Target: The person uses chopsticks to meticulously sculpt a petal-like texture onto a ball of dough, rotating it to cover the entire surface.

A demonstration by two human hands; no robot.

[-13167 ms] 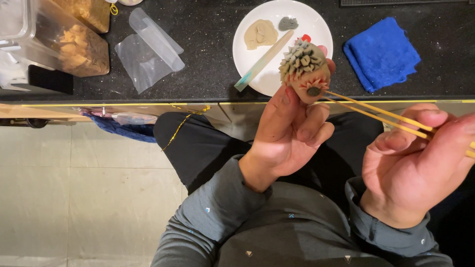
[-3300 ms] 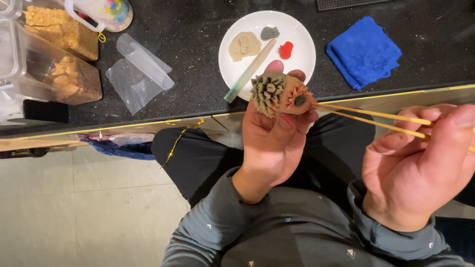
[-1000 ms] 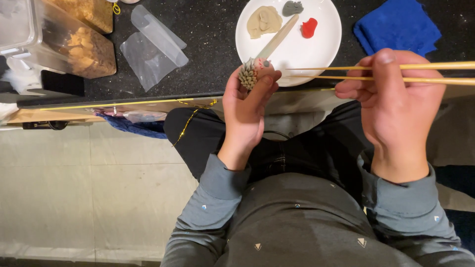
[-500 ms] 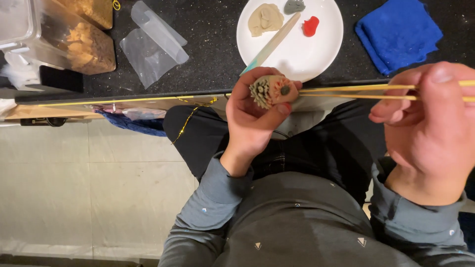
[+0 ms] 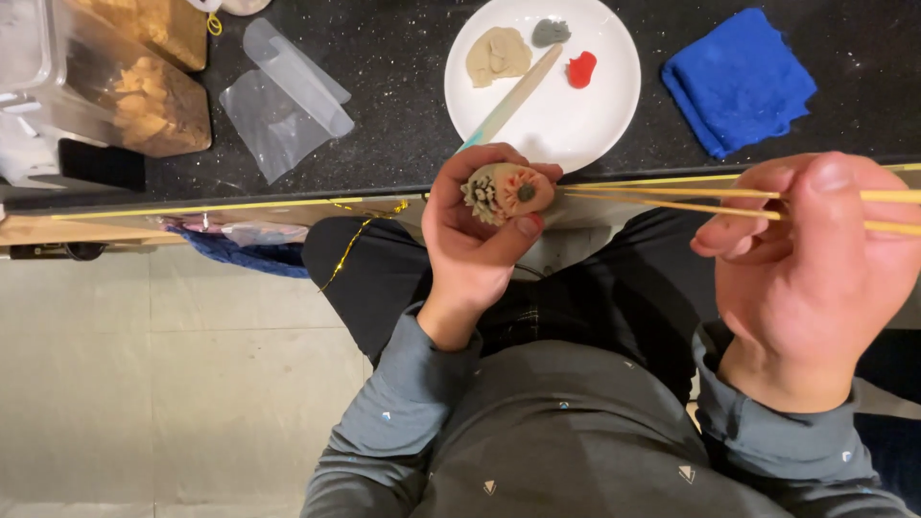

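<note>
My left hand (image 5: pixel 475 235) cups a small round clay ball (image 5: pixel 507 191), tan with a spiky greenish patch on its left and a dark dot in the middle. My right hand (image 5: pixel 815 269) holds a pair of thin wooden chopsticks (image 5: pixel 672 197) level, their tips reaching the ball's right side. Both hands hover over my lap, just in front of the black counter's edge. Behind them a white plate (image 5: pixel 576 115) carries a beige lump (image 5: pixel 499 56), a small grey lump (image 5: pixel 551 32), a red lump (image 5: pixel 580 69) and a flat pale modelling stick (image 5: pixel 513 96).
A folded blue cloth (image 5: pixel 739 79) lies right of the plate on the black speckled counter (image 5: pixel 403 96). Clear plastic bags (image 5: pixel 283 96) sit to the left, beside transparent containers with brown contents (image 5: pixel 144 91). A pale tiled floor (image 5: pixel 144 384) lies below left.
My left hand has turned the ball, so less of the spiky patch and more of the tan side faces up. My right hand with the chopsticks has drifted slightly lower and right.
</note>
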